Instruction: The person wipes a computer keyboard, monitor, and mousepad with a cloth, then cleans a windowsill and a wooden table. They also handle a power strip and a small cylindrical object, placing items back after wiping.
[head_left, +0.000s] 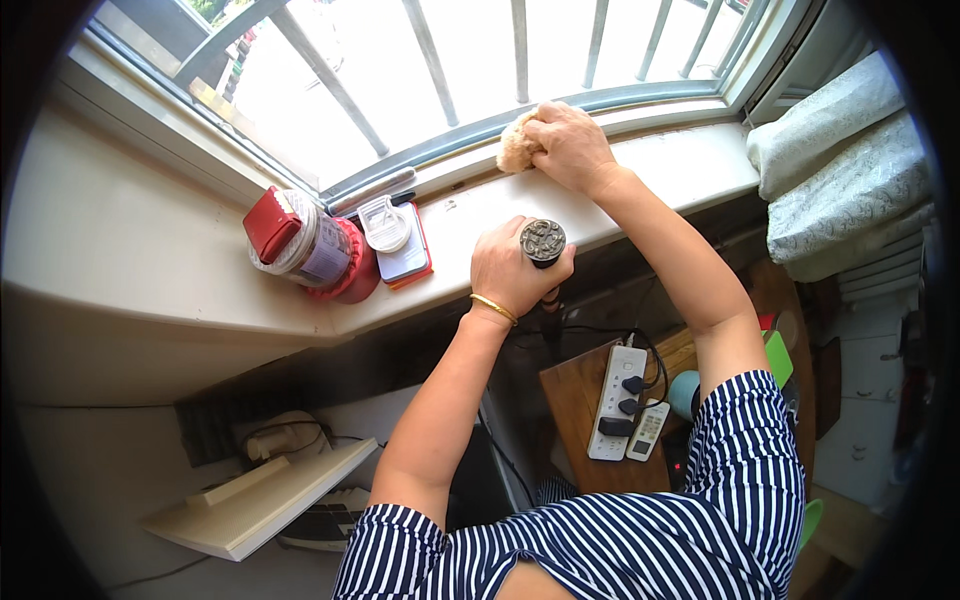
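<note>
My right hand (571, 142) presses a fluffy tan cloth (517, 144) against the lower window frame, at the back edge of the white windowsill (656, 176). Nearer to me, my left hand (504, 264), with a gold-coloured bangle at the wrist, grips a dark cylindrical object (543, 241) with an ornate metal top, at the sill's front edge. Its lower part is mostly hidden by the hand. Left of that hand, a white round item with a cable (387, 229) lies on a small stack of flat boxes (406, 253).
A clear plastic jar (322, 251) and a red wallet-like item (271, 225) stand at the sill's left. Metal bars (520, 52) cross the window. Below are a power strip (619, 401) and remote control (648, 430) on a wooden table (566, 397). A patterned curtain (844, 180) hangs right.
</note>
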